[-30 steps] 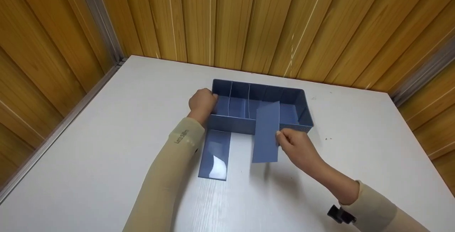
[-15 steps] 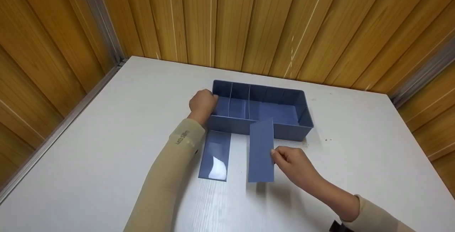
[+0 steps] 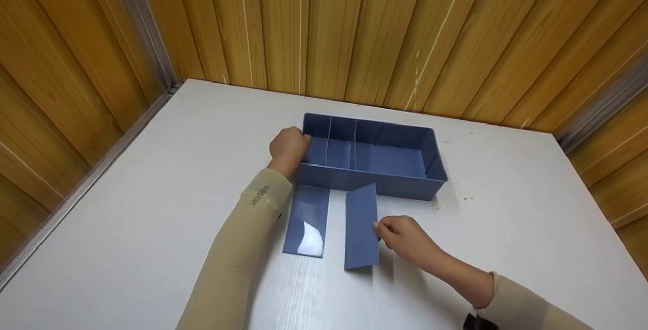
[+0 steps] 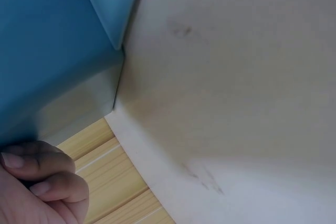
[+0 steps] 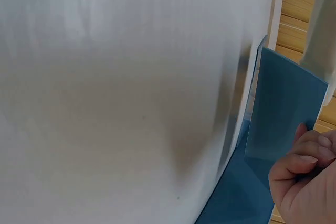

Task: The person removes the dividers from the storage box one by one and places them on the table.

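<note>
A long blue plastic divider box stands near the back of the white table, two upright dividers splitting its left part. My left hand grips the left end wall of this box. Curled fingers show at the box edge in the left wrist view. A flat blue divider panel is pinched at its right edge by my right hand, tilted in front of the box. The right wrist view shows the same panel between thumb and fingers. Another blue panel lies flat on the table, left of the held one.
The white table reaches back to a wood-patterned wall. Metal posts stand at the corners. Small dark specks mark the tabletop right of the box.
My right hand has drawn the held panel from over the box's front wall towards me and slightly left, lower to the table. My left hand and the box have stayed put.
</note>
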`<state>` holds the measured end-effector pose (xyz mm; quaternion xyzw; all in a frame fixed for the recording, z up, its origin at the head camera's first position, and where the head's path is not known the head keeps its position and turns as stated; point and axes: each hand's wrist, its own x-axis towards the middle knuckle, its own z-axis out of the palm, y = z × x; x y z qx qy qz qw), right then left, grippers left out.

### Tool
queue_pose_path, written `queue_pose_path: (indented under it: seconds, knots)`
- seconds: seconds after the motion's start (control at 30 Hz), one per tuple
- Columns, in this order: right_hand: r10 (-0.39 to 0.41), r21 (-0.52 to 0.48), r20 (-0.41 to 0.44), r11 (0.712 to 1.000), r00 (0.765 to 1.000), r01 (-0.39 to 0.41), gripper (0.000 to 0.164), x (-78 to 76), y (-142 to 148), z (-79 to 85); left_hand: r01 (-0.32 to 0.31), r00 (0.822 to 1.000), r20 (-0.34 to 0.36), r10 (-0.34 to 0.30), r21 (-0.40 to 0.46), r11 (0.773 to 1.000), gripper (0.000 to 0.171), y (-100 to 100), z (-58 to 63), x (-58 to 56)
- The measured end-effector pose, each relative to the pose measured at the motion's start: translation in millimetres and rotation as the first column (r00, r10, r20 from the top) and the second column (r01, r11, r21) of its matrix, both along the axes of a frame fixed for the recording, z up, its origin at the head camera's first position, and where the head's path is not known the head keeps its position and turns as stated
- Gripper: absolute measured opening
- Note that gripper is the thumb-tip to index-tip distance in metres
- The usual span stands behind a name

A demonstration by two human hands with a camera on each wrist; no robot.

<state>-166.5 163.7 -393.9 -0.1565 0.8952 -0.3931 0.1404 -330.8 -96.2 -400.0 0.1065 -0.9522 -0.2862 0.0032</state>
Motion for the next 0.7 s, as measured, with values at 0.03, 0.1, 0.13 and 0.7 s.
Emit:
queue_pose_path:
  seconds: [0.03,0.1,0.13,0.7]
  knots:
    - [0.000,0.000,0.008,1.000,1.000,0.000,0.035,-1.2,-1,-1.5,0.001,1.000,-0.001,-0.001,0.001,1.000,0.035,0,0.0,0.2]
    - [0.000,-0.004,0.023,1.000,1.000,0.000,0.035,-3.2,-1,-4.1,0.001,1.000,-0.004,-0.001,-0.001,1.000,0.035,0,0.0,0.7]
    - [0.000,-0.007,0.031,1.000,1.000,0.000,0.036,-4.0,-2,-5.0,0.002,1.000,-0.005,-0.002,-0.002,1.000,0.035,0,0.0,0.8]
    - [0.016,0.092,0.015,0.996,1.000,-0.018,0.045,-14.2,-8,-17.7,-0.001,1.000,0.004,0.001,-0.005,1.000,0.035,0,-0.3,0.8]
